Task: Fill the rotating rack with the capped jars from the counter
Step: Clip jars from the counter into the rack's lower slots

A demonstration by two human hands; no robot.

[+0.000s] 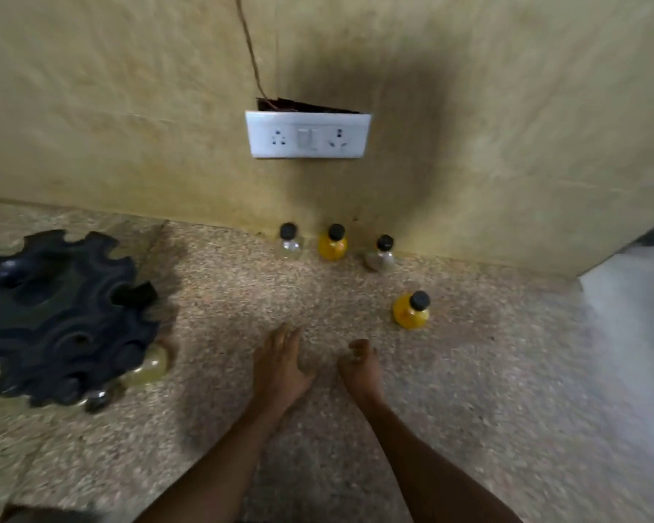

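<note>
1. We had two bare hands low in the middle of the frame, over the speckled table (469, 390), and both were empty.
2. Our left hand (280, 368) was flat, with the fingers (286, 339) spread a little and pointing up the frame. It looked to be on the table or just above it; we could not tell which.
3. Our right hand (359, 368) had its fingers curled in loosely. It pinched nothing.
4. The black rotating rack (53, 315) sat at the left edge of the frame. A yellowish jar (150, 368) and a clear jar (99, 398) were already tucked in at its lower right side.
5. Four capped jars were not yet in the rack. The near yellow jar (411, 311) stood just up and right of our right hand.
6. Three more stood in a row by the wall in the middle of the frame: a clear jar (290, 241), a yellow jar (333, 243) and a greyish jar (380, 254).
7. We thought the next good move was to take the near yellow jar with the right hand.
8. To do it well, we should open the fingers wide, hold the round body below the black cap, keep it upright, and slide it into an empty notch in the rack.
</note>
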